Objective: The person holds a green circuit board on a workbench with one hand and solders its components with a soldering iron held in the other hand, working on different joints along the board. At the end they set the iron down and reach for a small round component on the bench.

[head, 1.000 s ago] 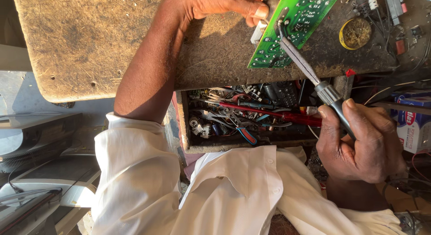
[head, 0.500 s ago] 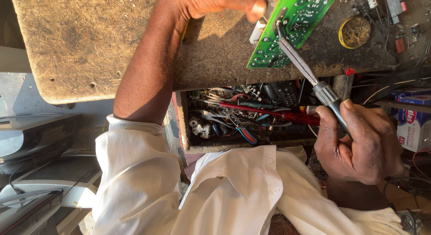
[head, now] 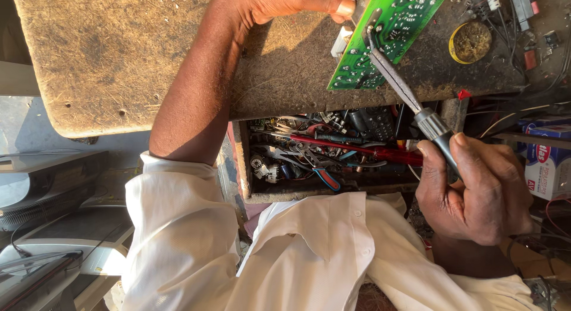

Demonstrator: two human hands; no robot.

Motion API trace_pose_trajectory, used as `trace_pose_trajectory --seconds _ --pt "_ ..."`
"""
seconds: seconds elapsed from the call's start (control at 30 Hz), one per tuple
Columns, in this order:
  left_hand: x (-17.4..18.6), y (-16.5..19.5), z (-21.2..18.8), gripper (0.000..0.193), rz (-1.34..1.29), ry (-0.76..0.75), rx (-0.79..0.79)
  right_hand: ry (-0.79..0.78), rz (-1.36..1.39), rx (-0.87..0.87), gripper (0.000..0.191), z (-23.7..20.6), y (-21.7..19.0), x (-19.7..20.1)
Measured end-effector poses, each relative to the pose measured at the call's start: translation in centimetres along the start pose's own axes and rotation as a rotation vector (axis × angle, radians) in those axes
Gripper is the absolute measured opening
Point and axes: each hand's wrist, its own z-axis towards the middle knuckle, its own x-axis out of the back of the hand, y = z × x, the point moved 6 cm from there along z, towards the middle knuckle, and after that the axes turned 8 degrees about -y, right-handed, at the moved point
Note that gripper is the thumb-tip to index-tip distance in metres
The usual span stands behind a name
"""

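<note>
My left hand (head: 285,3) reaches across the worn wooden bench (head: 119,55) and pinches the top edge of a green circuit board (head: 386,31), holding it tilted. My right hand (head: 476,192) grips the black handle of a soldering iron (head: 395,79). The iron's metal shaft runs up and to the left, and its tip rests on the board's solder side.
Under the bench an open drawer (head: 244,162) is crammed with tools, wires and a red-handled screwdriver (head: 369,149). A round yellow tin (head: 470,42) and small parts lie at the bench's right end. Cardboard boxes (head: 547,162) stand at right, grey electronic devices (head: 53,186) at left.
The soldering iron's tip has crept slightly up the board. Both hands keep their grip and place.
</note>
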Motion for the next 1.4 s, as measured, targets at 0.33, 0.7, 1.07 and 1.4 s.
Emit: trace_pose_trajectory --seconds 0.33,0.7,1.07,1.4 --pt "-0.2 1.5 -0.9 0.035 -0.127 -0.015 0.005 -0.012 0.01 -0.022 0.036 0.1 -0.7 0.6" --pt "-1.1 1.1 -0.3 0.035 -0.12 -0.071 0.081 0.009 -0.055 0.114 0.036 0.8 -2.1 0.0" --pt "-2.1 1.0 -0.1 0.036 0.022 -0.068 0.177 0.051 -0.109 0.034 0.037 0.2 -3.0 -0.3" --pt "-2.2 2.0 -0.6 0.037 0.098 -0.092 0.16 -0.117 -0.141 0.051 0.042 2.1 -4.3 0.8"
